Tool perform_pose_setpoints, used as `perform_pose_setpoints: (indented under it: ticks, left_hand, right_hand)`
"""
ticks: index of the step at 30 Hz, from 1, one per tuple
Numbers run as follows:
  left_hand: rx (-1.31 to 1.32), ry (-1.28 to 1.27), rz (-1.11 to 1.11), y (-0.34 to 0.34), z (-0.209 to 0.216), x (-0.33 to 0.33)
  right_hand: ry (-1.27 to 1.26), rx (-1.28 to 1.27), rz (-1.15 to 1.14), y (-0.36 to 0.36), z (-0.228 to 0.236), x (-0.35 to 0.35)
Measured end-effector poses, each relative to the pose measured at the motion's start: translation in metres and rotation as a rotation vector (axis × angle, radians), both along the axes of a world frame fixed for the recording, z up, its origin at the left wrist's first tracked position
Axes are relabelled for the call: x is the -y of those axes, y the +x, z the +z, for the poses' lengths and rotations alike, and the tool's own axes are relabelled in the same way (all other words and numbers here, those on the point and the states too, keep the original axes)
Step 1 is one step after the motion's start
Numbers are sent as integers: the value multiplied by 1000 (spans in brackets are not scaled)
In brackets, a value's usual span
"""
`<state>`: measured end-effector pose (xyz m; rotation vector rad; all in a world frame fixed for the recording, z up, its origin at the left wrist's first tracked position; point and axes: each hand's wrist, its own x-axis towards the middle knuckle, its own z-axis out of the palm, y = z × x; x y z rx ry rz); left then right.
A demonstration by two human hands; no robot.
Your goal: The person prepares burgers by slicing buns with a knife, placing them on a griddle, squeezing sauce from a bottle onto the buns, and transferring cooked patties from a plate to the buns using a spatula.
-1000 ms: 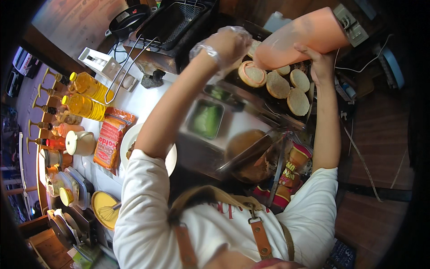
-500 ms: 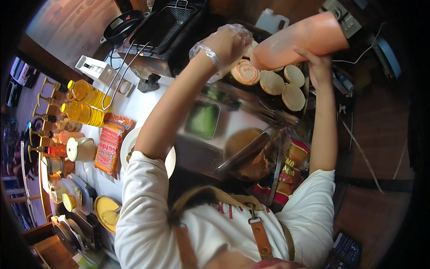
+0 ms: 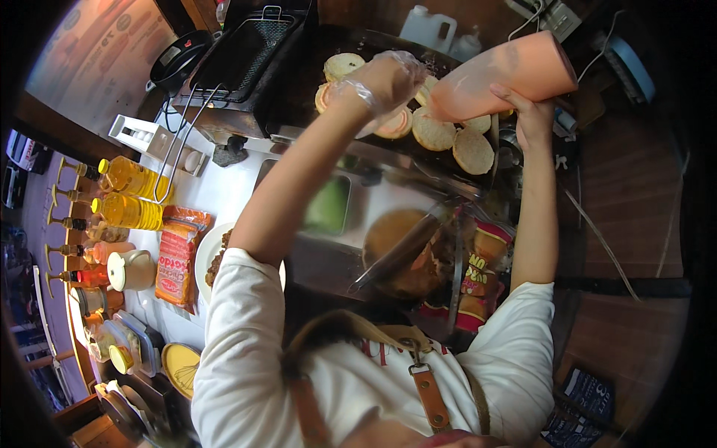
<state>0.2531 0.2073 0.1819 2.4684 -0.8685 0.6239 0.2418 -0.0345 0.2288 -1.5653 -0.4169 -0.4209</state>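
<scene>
My right hand (image 3: 526, 112) grips a large squeeze bottle (image 3: 508, 75) of orange-pink sauce, tilted with its narrow end down to the left over the bun halves. In a clear plastic glove, my left hand (image 3: 385, 81) hovers above the griddle (image 3: 299, 108) with curled fingers beside the bottle's lower end. Whatever those fingers hold is hidden. Several bun halves lie cut side up on the griddle. One bun half (image 3: 394, 125) under my left wrist carries a ring of sauce, while the bun half (image 3: 473, 151) at the right looks plain.
Nearer me are a metal tray of green slices (image 3: 328, 205) and packaged buns (image 3: 478, 272). To the left stand yellow oil bottles (image 3: 131, 213), pump bottles, a red sausage pack (image 3: 178, 257) and a white plate (image 3: 205, 257). A wire-mesh fryer (image 3: 254, 56) sits beyond; a white jug (image 3: 427, 28) stands behind the griddle.
The view has shifted slightly, so the surroundings appear farther left. Both hands and the bottle have moved rightward relative to the buns, uncovering bun halves left of my gloved hand.
</scene>
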Motion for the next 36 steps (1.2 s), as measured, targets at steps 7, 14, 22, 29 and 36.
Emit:
perform_pose_setpoints:
  ticks: [7,14,22,29,36]
  left_hand:
    - [-206,17,-73,-15,-3,9]
    - [-120,105,-155,-15,26,-12]
    - [152,25,-30,-10,10,-7]
    - [98,-69,-86,-3,15,4]
    - [-84,-73,-190,-17,34,50]
  right_hand:
    - [-208,-89,95,-9,19,11]
    - [-138,-13,65,-5,12,12]
    - [-170,40,52,2,23,7]
    - [-108,55,-45,-22,24,5]
    - [-183,-20,-105,-62,44,50]
